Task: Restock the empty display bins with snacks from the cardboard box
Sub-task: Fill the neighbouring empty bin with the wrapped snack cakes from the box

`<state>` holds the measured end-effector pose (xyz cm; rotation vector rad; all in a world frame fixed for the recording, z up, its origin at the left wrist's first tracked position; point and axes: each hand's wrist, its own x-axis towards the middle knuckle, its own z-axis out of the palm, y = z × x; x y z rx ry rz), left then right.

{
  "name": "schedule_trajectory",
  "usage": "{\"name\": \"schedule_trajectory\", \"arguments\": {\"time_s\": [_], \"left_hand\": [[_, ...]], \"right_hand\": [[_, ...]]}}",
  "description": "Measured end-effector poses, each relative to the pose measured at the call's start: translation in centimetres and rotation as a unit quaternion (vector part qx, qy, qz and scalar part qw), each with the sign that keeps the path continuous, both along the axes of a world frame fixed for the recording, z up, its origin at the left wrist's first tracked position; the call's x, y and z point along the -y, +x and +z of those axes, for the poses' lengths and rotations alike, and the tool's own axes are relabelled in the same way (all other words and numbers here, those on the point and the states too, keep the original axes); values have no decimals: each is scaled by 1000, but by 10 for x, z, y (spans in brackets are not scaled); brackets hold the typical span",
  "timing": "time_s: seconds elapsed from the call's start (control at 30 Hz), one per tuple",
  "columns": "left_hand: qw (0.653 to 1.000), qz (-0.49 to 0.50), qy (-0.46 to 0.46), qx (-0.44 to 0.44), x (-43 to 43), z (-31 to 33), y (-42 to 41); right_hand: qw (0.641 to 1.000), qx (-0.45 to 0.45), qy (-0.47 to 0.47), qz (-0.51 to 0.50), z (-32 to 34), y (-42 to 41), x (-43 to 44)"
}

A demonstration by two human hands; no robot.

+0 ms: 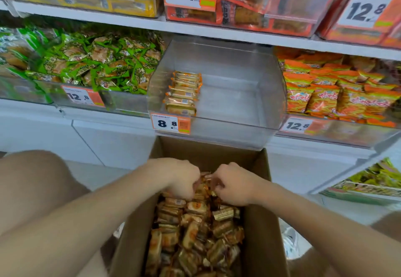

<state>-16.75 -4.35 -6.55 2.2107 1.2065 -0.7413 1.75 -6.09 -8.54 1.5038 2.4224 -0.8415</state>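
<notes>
Box (134, 233) of snacks (195, 233), bin (238, 129) holding one row (184, 92), left hand (181, 178), right hand (233, 184) seemingly grasping snacks

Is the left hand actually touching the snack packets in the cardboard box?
Touching. The head view shows the left hand with curled fingers dug into the snack packets piled in the cardboard box.

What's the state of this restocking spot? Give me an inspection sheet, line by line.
Surface: white metal shelf carrying the bins.
Job's things: clear plastic display bin holds one short row of orange-wrapped snack bars at its left, otherwise bare; brown cardboard box below, full of loose gold-orange wrapped snacks.
Clutter: nothing seen.
Grips: left hand and right hand both curled round snacks at the box's far end.
Cables: nothing seen.
Surroundings: green snack packets in the left bin, orange snack packets right.
</notes>
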Motion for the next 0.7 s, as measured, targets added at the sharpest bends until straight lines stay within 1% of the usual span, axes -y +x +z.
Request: {"name": "schedule_trajectory", "arguments": {"time_s": [0.03,0.07,0.17,0.23,0.33,0.37,0.4,0.47,0.5,0.53,0.57,0.63,0.7], "left_hand": [[1000,7,-11,-23,-2,-26,3],[999,24,-24,-27,-4,-47,6],[994,96,-41,21,-7,-106,11],[987,142,-52,60,4,-138,15],[974,196,-62,92,27,-184,23],[972,209,-56,92,34,-201,25],[971,218,-45,82,40,-213,27],[973,224,-21,48,50,-234,31],[975,222,-16,32,53,-244,33],[976,217,-18,13,54,-247,34],[977,212,-17,12,53,-257,34],[973,228,-18,32,50,-269,32],[961,264,-22,74,47,-269,28]], "right_hand": [[1000,22,-11,-19,-18,3,-2],[998,43,-25,-39,-36,6,-6],[992,83,-67,-68,-78,10,-7],[987,83,-101,-91,-105,9,-2],[972,63,-157,-165,-145,6,10],[968,53,-148,-198,-156,5,15],[965,42,-117,-229,-164,2,18],[962,26,-21,-272,-174,-1,18],[963,18,17,-269,-179,-2,17],[968,7,37,-249,-186,-4,14],[976,6,41,-212,-192,-5,10],[992,54,27,-113,-202,-10,0],[992,110,-5,-59,-208,-15,-9]]}}
